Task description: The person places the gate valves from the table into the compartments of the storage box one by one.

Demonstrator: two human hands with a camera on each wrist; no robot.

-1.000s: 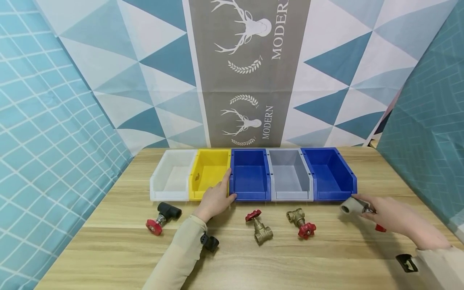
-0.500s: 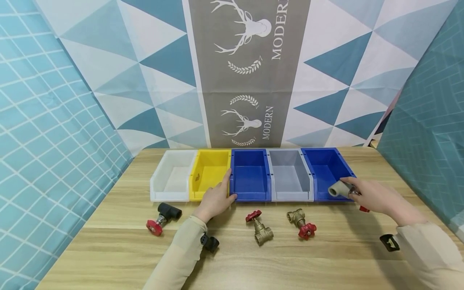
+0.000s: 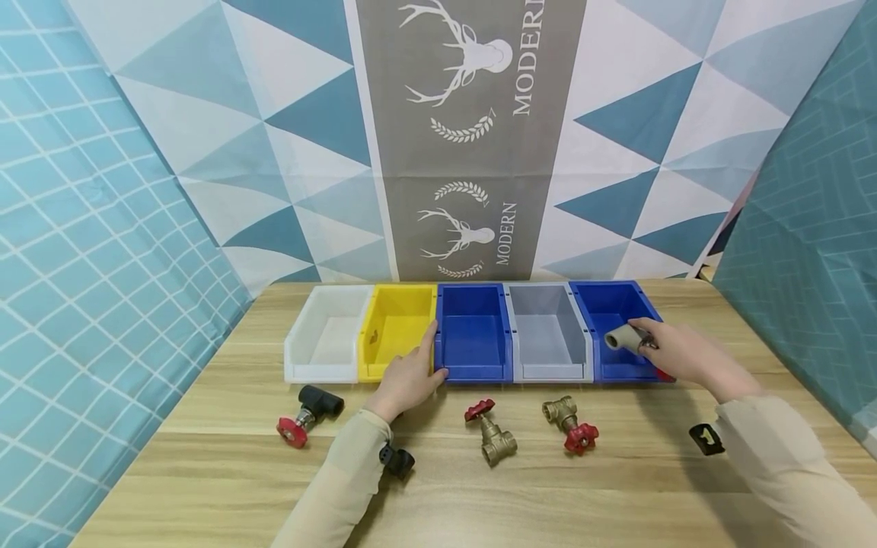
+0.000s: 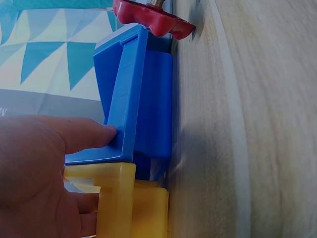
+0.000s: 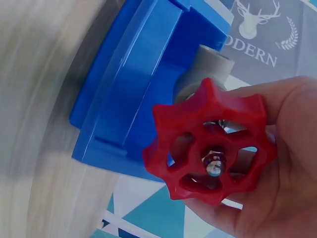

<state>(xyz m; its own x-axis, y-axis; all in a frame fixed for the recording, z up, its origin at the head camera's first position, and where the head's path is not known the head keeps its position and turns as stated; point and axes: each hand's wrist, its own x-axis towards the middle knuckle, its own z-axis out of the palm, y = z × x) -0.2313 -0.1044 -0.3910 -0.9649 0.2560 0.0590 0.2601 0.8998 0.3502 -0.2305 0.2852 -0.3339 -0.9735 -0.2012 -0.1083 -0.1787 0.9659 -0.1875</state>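
Observation:
In the head view my right hand (image 3: 678,352) grips a valve with a grey tee-shaped body (image 3: 622,337) over the right-hand blue bin (image 3: 606,301). The right wrist view shows its red handwheel (image 5: 210,144) close up, with fingers and thumb around the valve's stem side. My left hand (image 3: 406,380) rests at the join of the yellow bin (image 3: 397,371) and the middle blue bin (image 3: 473,371). Its index finger lies straight along the divider, and the thumb touches the blue front lip (image 4: 121,111) in the left wrist view.
A black valve with a red wheel (image 3: 311,411) lies left of my left arm. Two brass valves, one nearer the middle (image 3: 495,443) and one further right (image 3: 563,415), lie before the bins. White (image 3: 322,373) and grey (image 3: 551,371) bins join the row.
My right hand has carried the grey valve left and away from me, from the table near the right-hand blue bin's front corner to above that bin. The left hand has stayed put.

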